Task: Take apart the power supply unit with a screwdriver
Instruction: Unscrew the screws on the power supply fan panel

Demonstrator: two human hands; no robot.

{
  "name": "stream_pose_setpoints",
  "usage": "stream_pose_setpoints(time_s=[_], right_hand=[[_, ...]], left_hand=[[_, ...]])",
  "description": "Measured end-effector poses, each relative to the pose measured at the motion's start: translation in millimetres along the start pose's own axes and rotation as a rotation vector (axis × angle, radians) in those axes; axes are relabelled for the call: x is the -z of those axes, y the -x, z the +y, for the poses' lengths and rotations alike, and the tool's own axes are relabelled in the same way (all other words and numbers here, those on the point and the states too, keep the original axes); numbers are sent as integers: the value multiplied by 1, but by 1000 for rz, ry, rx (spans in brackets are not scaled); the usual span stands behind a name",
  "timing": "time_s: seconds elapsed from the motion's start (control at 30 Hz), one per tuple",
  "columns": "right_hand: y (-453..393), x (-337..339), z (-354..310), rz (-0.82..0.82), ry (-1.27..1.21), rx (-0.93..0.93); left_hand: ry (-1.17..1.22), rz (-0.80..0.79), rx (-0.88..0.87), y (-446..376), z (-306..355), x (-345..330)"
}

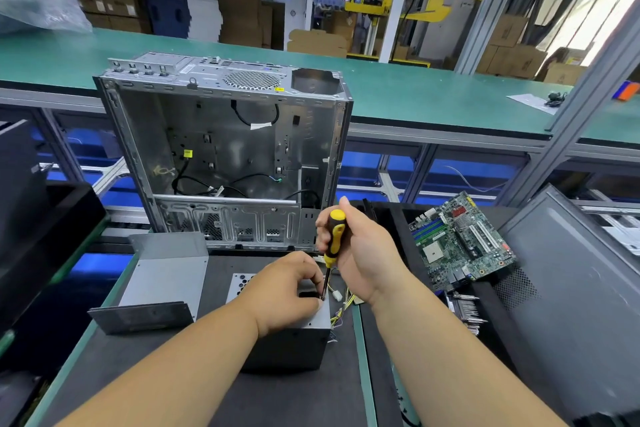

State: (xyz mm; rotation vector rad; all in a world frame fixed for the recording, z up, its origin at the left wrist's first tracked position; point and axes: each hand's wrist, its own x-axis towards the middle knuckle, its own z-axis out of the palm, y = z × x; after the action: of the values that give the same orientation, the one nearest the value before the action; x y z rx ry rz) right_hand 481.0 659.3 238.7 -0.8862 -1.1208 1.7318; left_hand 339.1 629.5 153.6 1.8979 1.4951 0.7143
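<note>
The power supply unit (291, 347), a grey metal box, stands on the dark mat near the front, with yellow and white wires (341, 308) trailing from its right side. My left hand (287, 288) lies on top of the box, its fingers curled at the top right corner and pinching the screwdriver's shaft near the tip. My right hand (363, 253) grips the yellow-and-black handle of the screwdriver (334, 236), which stands almost upright with its tip at that corner. The screw itself is hidden by my fingers.
An empty open computer case (225, 156) stands upright just behind the unit. A bent grey metal cover (162, 281) lies to the left. A green motherboard (460, 239) leans at the right beside a dark side panel (571, 305). A green conveyor (415, 94) runs across the back.
</note>
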Motion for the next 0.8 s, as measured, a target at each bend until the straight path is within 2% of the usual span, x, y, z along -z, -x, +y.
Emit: stream_pose_setpoints(time_s=[0.27,0.53,0.67,0.8], right_hand=[[1,0,11,-67,-33,82],[-2,9,3,5,102,79],[-5,6,8,-42,-32,33],[-6,2,16,-50,-85,85]], left_hand=[[7,3,-9,-1,0,0],[-7,-11,7,-1,-1,0],[-4,-6,-4,-1,-1,0],[-9,-6,-11,0,0,0]])
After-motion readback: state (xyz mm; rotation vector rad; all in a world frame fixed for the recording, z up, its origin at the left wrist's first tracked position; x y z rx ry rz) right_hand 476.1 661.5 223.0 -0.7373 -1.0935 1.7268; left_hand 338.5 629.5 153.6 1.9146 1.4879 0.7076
